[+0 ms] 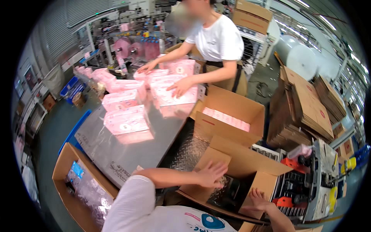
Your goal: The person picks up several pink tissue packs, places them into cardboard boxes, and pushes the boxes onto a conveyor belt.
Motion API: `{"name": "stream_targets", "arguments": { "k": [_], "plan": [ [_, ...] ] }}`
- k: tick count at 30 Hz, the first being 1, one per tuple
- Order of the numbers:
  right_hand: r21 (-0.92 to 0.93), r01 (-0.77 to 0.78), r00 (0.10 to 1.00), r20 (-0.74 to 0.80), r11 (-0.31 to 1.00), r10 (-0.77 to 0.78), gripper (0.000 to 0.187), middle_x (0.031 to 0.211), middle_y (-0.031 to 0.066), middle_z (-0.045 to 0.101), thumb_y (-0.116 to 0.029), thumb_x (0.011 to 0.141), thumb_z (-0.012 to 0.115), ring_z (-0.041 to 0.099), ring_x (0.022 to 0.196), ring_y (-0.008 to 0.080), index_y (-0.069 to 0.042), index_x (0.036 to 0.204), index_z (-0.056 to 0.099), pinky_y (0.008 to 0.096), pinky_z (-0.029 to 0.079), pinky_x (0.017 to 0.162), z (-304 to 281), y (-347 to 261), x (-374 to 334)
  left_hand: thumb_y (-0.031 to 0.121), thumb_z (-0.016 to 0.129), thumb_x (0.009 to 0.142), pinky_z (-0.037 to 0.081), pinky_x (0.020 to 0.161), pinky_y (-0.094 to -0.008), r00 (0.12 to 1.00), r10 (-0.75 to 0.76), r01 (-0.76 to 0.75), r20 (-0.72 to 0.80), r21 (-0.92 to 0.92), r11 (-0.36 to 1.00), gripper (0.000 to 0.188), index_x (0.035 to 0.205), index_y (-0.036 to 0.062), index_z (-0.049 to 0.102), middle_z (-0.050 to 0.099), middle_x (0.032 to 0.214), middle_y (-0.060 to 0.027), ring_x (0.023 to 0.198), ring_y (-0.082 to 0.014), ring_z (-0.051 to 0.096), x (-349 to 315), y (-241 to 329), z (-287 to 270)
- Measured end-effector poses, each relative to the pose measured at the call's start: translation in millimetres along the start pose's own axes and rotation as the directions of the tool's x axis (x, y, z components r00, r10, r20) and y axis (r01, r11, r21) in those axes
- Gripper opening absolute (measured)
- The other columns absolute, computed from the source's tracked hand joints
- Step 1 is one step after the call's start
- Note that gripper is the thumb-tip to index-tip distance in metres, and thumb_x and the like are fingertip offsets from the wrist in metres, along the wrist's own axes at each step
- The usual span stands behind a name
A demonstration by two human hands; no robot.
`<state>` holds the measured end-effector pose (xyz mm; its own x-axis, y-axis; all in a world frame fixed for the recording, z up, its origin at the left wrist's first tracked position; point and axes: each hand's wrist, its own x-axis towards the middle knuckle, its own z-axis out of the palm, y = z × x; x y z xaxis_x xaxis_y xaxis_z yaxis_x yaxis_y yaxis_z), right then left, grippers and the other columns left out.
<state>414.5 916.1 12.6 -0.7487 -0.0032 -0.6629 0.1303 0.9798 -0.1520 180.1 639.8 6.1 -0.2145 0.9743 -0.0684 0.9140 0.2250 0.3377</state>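
An open cardboard box (251, 156) stands right in front of me with its flaps up and apart. My left hand (211, 174) is at the box's left flap, fingers spread, holding nothing. At the right inner panel is my right hand (256, 200), its fingers stretched out against the cardboard. The box's inside looks dark between my hands, and I cannot tell what is at its bottom. Several pink packs (127, 120) are lined up on the metal table (143, 156) to the left.
Across the table a person in a white shirt (222, 40) has both hands on pink packs. Another carton (247, 116) holds a row of pink packs. Flattened cartons (299, 104) lean at right, beside a taping machine (295, 174). A carton of clear plastic (91, 189) stands at lower left.
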Motion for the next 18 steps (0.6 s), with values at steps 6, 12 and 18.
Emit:
{"name": "stream_targets", "arguments": {
  "k": [6,12,18],
  "plan": [
    [0.351,0.244,0.901,0.264,0.904,-0.346,0.071,0.140,0.0166,0.036,-0.043,0.085,0.056,0.040,0.124,0.0285,-0.004,0.138,0.031,0.0356,0.035,0.101,-81.1,-75.2,-78.3,0.044,0.047,0.088,0.034,0.098,-0.0451,0.939,0.039,0.129,0.342,-0.455,0.881,0.053,0.123,0.0041,0.050,0.050,0.124,-0.0155,0.117,-0.0302,0.046,43.1,-22.8,-37.9],
    [-0.018,-0.112,0.653,-0.755,0.994,0.060,0.083,0.137,0.0204,0.038,-0.051,0.074,0.062,0.033,0.128,0.0362,0.004,0.131,0.039,0.0499,0.022,0.105,-10.0,-8.6,25.6,0.039,0.045,0.090,0.049,0.065,-0.0400,0.852,-0.161,0.193,-0.499,0.012,0.981,0.041,0.087,0.0032,0.065,0.064,0.077,-0.0133,0.074,-0.0309,0.063,99.3,-34.6,-126.9],
    [0.722,0.687,0.327,-0.204,-0.084,0.923,0.076,0.138,0.0194,0.036,-0.056,0.089,0.035,0.035,0.127,0.0316,0.005,0.135,0.032,0.0422,0.030,0.105,32.3,59.5,36.7,0.051,0.030,0.093,0.029,0.105,-0.0438,0.940,-0.192,0.235,-0.282,0.125,0.964,0.060,0.130,0.0060,0.046,0.041,0.136,-0.0177,0.129,-0.0248,0.036,12.1,-39.7,-6.3]
  ]
}}
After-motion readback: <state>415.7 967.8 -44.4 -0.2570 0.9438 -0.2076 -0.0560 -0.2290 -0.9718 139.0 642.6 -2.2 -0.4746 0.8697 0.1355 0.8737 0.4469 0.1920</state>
